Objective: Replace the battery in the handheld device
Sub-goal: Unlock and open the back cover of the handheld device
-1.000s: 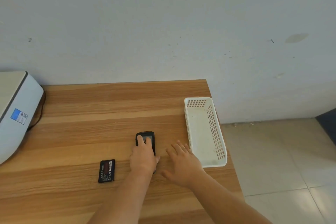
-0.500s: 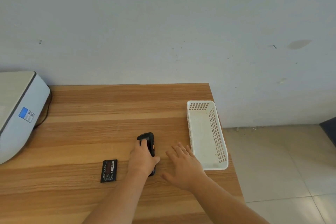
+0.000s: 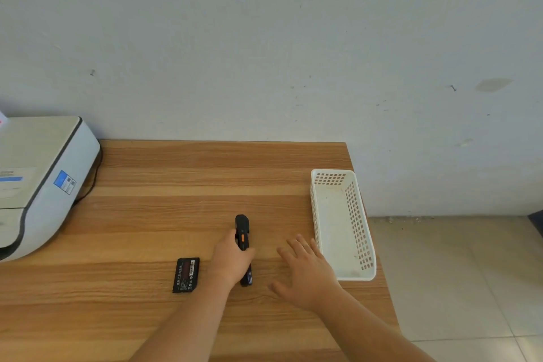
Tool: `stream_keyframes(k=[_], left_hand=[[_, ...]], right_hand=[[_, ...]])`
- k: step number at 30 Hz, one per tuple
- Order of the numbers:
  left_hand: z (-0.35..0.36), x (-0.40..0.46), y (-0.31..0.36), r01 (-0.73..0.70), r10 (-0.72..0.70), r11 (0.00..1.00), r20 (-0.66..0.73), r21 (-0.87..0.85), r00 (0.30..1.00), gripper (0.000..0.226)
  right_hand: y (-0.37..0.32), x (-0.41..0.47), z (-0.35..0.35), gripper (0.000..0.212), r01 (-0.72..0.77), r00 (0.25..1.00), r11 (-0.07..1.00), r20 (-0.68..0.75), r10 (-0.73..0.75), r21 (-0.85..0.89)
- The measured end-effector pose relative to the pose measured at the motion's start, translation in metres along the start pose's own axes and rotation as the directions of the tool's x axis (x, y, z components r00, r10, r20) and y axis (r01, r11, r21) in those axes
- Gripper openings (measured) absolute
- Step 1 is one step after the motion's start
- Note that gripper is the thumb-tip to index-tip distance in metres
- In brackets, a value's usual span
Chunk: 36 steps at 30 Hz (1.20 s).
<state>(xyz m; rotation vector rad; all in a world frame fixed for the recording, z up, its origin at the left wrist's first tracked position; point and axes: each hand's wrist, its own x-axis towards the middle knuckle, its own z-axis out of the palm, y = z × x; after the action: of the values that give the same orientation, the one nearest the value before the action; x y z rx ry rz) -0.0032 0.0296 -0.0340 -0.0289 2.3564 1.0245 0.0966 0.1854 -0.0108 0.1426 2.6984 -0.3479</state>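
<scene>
A black handheld device (image 3: pixel 243 229) with an orange side button stands tipped up on its long edge on the wooden table (image 3: pixel 176 185). My left hand (image 3: pixel 230 260) is wrapped around it from the left. A flat black battery (image 3: pixel 186 274) with a label lies on the table just left of that hand. My right hand (image 3: pixel 305 269) rests flat on the table to the right of the device, fingers spread, holding nothing.
A white perforated plastic basket (image 3: pixel 357 223) stands at the table's right edge, beside my right hand. A grey-white printer (image 3: pixel 38 182) with a cable occupies the left end. The table backs onto a wall; tiled floor lies to the right.
My left hand has rolled the device from lying flat up onto its side edge. My right hand has stayed flat on the table. The battery has not moved.
</scene>
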Motion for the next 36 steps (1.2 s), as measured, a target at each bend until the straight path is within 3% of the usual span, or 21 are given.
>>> stream_keyframes(k=[4,12,19,27,36], left_hand=[[0.002,-0.004,0.000,-0.034,0.034,0.997,0.007,-0.073,0.999,0.028],[-0.007,0.000,-0.018,0.052,-0.050,0.973,0.014,-0.223,0.999,0.035],[-0.012,0.008,-0.023,0.096,-0.101,0.980,-0.021,-0.174,0.995,0.027],[-0.010,0.010,-0.036,0.155,-0.160,0.975,-0.024,-0.158,0.987,0.043],[0.006,0.012,-0.019,0.155,-0.152,0.987,-0.072,0.035,0.986,0.032]], right_hand=[[-0.002,0.000,-0.001,0.079,-0.002,1.000,1.000,0.010,0.002,0.009],[-0.006,0.000,0.000,0.080,0.006,1.000,1.000,0.029,-0.006,0.009],[-0.006,0.001,-0.002,0.080,-0.001,0.999,1.000,0.040,0.000,0.018],[-0.004,0.002,0.000,0.080,0.007,1.000,1.000,0.021,-0.008,0.024],[-0.008,0.002,-0.001,0.078,0.011,1.000,1.000,0.002,-0.011,0.023]])
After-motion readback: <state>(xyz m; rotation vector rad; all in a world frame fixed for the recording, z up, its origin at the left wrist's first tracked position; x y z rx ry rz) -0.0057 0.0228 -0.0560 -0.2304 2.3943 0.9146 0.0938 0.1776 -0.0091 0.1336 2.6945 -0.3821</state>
